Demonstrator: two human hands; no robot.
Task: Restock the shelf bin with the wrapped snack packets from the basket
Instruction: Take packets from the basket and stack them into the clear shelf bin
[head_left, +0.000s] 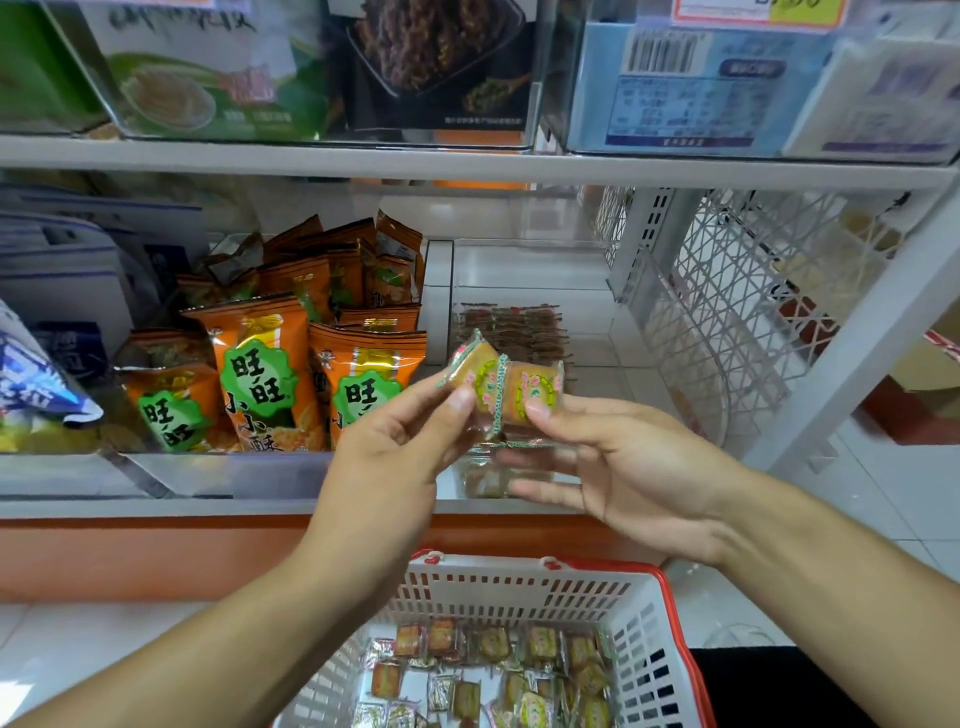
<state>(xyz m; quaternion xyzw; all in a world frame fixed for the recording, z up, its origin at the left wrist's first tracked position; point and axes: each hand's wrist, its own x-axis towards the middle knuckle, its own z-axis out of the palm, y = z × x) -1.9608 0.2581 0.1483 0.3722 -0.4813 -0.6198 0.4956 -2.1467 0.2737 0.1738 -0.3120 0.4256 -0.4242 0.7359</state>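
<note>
Pinching a joined pair of snack packets (501, 387), left hand (395, 462) and right hand (618, 467) on either end, long axis sideways. Clear shelf bin (524, 270) straight ahead and just beyond; basket (649, 613) down below.

Two joined snack packets in clear glossy film (506, 387) show crimped, serrated seams; more of the same shiny film packets (498, 670) lie in the white slotted hard-plastic basket with smooth red rim (631, 613). The clear plastic shelf bin (524, 270) is transparent and reflective. Orange foil-look snack bags (260, 374) are glossy and creased. White painted metal shelf boards (467, 166) look smooth and matt, as does the white lattice side panel (737, 291). Pale floor tiles (883, 499) carry a slight sheen.
</note>
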